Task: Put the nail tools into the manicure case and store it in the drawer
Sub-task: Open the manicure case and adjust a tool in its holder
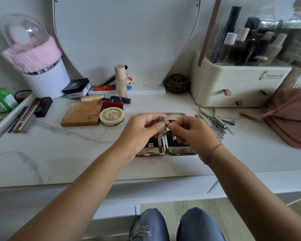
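Note:
The manicure case (181, 150) lies open and flat on the marble desk, its silver textured rim and black lining showing under my hands. Above it, a steel nail clipper (164, 121) is held between both hands: my left hand (142, 131) grips its body, and my right hand (193, 134) pinches its end with thumb and fingertips. A heap of several more steel nail tools (215, 123) lies on the desk just right of the case. My hands hide most of the case's inside.
Lipsticks (118, 101), a round compact (112, 116) and a brown palette (81, 113) lie left of the case. A cream organizer with small drawers (233, 87) stands at back right, a pink pouch (290, 117) beside it. The desk's front edge (146, 181) runs below my wrists.

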`<state>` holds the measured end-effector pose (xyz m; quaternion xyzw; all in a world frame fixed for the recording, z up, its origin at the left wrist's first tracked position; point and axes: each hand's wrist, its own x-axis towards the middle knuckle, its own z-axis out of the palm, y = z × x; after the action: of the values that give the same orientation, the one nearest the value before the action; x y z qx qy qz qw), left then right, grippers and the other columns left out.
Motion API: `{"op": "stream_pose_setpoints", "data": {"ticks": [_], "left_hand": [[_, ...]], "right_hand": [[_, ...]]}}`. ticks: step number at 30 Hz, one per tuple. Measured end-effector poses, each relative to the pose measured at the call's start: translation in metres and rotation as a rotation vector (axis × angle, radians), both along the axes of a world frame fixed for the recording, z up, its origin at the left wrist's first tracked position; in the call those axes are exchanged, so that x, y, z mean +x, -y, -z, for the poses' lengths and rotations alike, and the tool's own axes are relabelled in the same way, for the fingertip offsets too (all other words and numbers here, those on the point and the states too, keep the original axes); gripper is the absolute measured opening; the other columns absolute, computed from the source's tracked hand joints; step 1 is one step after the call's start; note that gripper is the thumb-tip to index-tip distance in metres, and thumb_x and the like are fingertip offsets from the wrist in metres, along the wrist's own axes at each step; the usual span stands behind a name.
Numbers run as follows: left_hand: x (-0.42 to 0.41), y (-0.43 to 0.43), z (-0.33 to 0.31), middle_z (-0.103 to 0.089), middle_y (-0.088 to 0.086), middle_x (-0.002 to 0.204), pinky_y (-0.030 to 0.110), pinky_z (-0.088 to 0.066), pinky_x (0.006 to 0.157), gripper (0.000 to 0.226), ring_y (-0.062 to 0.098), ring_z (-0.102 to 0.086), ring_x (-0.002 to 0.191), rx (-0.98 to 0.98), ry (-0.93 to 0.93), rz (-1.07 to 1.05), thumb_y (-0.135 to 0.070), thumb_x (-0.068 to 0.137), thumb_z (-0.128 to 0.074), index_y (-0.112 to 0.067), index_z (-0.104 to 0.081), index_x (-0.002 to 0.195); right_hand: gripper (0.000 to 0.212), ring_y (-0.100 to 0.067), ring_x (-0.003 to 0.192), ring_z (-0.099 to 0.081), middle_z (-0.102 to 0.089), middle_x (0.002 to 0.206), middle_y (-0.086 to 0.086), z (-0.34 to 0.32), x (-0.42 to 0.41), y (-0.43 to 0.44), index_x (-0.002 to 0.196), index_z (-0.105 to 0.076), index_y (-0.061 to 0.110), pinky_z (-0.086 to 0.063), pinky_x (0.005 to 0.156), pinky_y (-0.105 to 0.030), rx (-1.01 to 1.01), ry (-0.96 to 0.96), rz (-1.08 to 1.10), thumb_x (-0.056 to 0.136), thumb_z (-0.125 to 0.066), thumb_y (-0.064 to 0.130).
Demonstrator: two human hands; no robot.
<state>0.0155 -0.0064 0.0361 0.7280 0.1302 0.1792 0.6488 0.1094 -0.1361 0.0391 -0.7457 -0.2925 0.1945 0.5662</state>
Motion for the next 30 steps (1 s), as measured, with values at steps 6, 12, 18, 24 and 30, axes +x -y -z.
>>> {"op": "stream_pose_setpoints", "data": {"ticks": [6, 12, 18, 24, 30], "left_hand": [[-0.011, -0.006, 0.002, -0.072, -0.003, 0.079, 0.018, -0.052, 0.068, 0.025, 0.011, -0.067, 0.074, 0.009, -0.037, -0.075, -0.007, 0.084, -0.065, -0.013, -0.066, 0.107], [-0.021, -0.009, 0.001, -0.073, -0.005, 0.086, 0.024, -0.054, 0.083, 0.026, 0.010, -0.069, 0.081, 0.210, -0.073, -0.135, -0.013, 0.081, -0.069, -0.021, -0.069, 0.106], [-0.021, -0.014, 0.003, -0.072, -0.006, 0.093, 0.032, -0.053, 0.087, 0.022, 0.009, -0.067, 0.085, 0.225, -0.129, -0.118, -0.015, 0.083, -0.067, -0.024, -0.070, 0.103], [-0.022, -0.017, 0.007, -0.073, -0.007, 0.090, 0.028, -0.054, 0.084, 0.021, 0.008, -0.067, 0.086, 0.211, -0.145, -0.041, -0.014, 0.085, -0.066, -0.026, -0.071, 0.101], [-0.025, -0.015, 0.008, -0.074, -0.009, 0.087, 0.023, -0.053, 0.082, 0.020, 0.005, -0.068, 0.084, 0.238, -0.120, -0.046, -0.014, 0.081, -0.069, -0.029, -0.073, 0.094]], "right_hand": [[0.017, -0.006, 0.046, -0.052, -0.062, 0.061, -0.001, -0.006, -0.003, 0.000, 0.069, -0.060, 0.012, -0.039, 0.047, -0.017, -0.020, -0.001, -0.061, 0.085, -0.066, 0.017], [0.012, -0.008, 0.048, -0.060, -0.066, 0.060, -0.003, -0.004, -0.013, -0.001, 0.072, -0.063, 0.007, -0.050, 0.052, -0.020, -0.038, 0.037, -0.084, 0.079, -0.072, 0.012], [0.018, -0.007, 0.057, -0.056, -0.061, 0.062, 0.008, 0.000, -0.018, -0.006, 0.077, -0.060, 0.017, -0.045, 0.057, -0.014, -0.151, 0.497, -0.025, 0.073, -0.078, 0.021], [0.008, 0.000, 0.065, -0.058, -0.068, 0.070, 0.007, 0.008, -0.021, -0.007, 0.084, -0.073, 0.017, -0.046, 0.061, -0.009, 0.025, 0.767, -0.034, 0.078, -0.070, 0.020], [0.010, -0.008, 0.048, -0.061, -0.064, 0.054, 0.006, 0.007, -0.020, -0.012, 0.072, -0.067, 0.018, -0.053, 0.050, -0.022, 0.097, 0.288, 0.022, 0.081, -0.070, 0.015]]}}
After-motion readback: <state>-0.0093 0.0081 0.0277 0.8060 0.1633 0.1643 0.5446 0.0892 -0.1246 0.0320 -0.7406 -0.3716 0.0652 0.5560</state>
